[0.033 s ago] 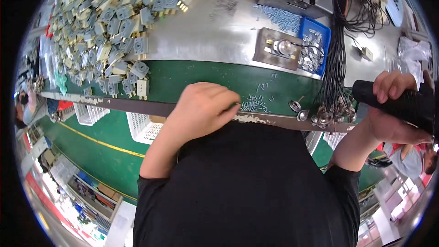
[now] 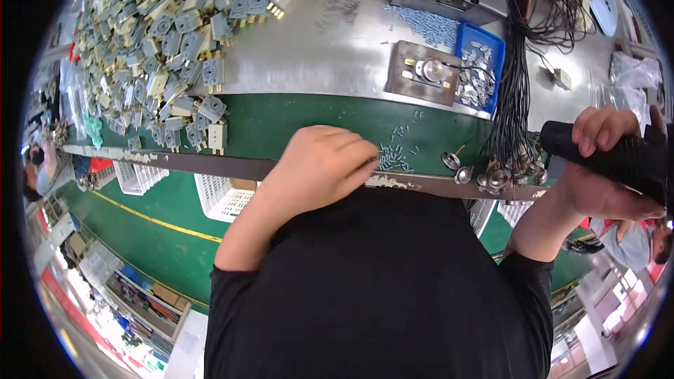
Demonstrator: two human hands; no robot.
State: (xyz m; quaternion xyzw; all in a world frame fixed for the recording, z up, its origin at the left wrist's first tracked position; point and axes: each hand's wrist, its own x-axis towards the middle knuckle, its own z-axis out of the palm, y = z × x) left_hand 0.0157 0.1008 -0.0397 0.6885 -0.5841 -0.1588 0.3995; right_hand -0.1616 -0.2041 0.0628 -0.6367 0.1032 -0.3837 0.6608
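Observation:
My left hand (image 2: 324, 167) hovers at the near edge of the green mat (image 2: 281, 123), its fingers curled and thumb pressed in. Its fingertips are beside a small heap of silver screws (image 2: 397, 160); whatever they pinch, if anything, is hidden. At the far right my right hand (image 2: 595, 193) is wrapped around a thick black cylindrical tool (image 2: 611, 163), partly cut off by the picture's rim. Between the hands, round metal parts (image 2: 500, 178) on black wires (image 2: 514, 91) lie along the table edge.
Grey and cream plug-like housings (image 2: 161, 49) are piled at the left. Behind the mat sit a metal fixture block (image 2: 400, 83) with a round part, a blue tray (image 2: 500, 74) of small metal pieces, and light-blue small pieces (image 2: 425, 24). White baskets (image 2: 210, 200) stand below the table edge.
My left hand has shifted slightly right, closer over the screws. My right hand and the black tool look unmoved.

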